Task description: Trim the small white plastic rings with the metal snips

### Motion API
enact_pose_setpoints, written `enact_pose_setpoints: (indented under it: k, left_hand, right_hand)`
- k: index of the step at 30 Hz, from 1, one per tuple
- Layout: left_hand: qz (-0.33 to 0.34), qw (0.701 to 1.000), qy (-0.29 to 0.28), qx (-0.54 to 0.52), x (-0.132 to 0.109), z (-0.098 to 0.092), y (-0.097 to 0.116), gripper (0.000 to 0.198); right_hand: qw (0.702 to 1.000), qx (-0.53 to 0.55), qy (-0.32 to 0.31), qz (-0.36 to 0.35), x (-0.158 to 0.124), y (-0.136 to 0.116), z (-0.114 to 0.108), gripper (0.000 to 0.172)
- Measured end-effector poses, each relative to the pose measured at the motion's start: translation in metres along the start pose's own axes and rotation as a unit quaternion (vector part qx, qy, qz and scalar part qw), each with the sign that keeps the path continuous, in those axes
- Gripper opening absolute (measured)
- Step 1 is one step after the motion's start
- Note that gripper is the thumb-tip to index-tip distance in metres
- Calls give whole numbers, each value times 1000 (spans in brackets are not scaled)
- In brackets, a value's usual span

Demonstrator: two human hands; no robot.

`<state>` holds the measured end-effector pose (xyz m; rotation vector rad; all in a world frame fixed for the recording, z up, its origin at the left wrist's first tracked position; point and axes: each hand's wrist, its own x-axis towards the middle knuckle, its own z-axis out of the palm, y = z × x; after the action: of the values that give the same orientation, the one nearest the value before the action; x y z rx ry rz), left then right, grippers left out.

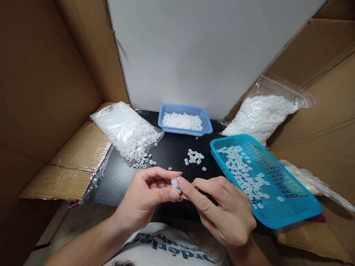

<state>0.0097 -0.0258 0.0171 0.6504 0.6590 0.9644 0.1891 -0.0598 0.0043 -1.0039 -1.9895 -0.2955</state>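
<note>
Left hand (pixel 145 197) and right hand (pixel 223 212) pinch a white ring (pixel 174 184) (shirt print (pixel 166 248) unreadable).

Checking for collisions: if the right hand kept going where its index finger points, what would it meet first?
The right hand points straight at the small white part, which its fingertip touches and the left hand pinches.
</note>
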Motion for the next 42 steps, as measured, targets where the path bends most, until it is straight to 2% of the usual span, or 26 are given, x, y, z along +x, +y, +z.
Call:
enact_pose_setpoints:
  k: [2, 4, 6, 9, 12, 16, 21, 27, 33, 38, 42]
  left_hand:
    - [19, 1000, 1, 12, -1, -2, -1, 24]
    - [62, 997, 1, 39, -1, -4, -2, 24]
    - [117, 990, 0, 75, 0, -7, -2, 23]
    - [180, 976, 6, 122, 2, -10, -2, 24]
    - [206, 966, 8, 155, 4, -13, -2, 25]
    - [251, 947, 30, 197, 3, -14, -4, 28]
    - [314, 921, 81, 217, 2, -11, -9, 31]
    - [373, 888, 94, 251, 3, -7, -11, 37]
    - [403, 862, 80, 296, 2, -10, -11, 36]
    - [510, 789, 2, 342, 10, -22, -13, 32]
    - [527, 769, -21, 363, 13, -26, -13, 30]
  right_hand:
    - [996, 66, 24, 58, 0, -1, 2, 45]
    - [978, 147, 46, 138, 0, -2, 3, 42]
    - [956, 206, 43, 205, 1, -1, 3, 35]
    - [937, 250, 17, 243, 1, 1, 1, 26]
    - [937, 262, 0, 229, 2, 0, -2, 26]
    - [953, 227, -9, 202, 3, -6, -2, 33]
    - [974, 150, 16, 170, 4, -20, 3, 36]
    - [985, 86, 24, 150, 5, -23, 4, 34]
    - [987, 76, 23, 140, 3, -23, 5, 30]
    - [988, 75, 23, 135, 2, -23, 8, 27]
    - [988, 77, 24, 130, 4, -23, 9, 27]
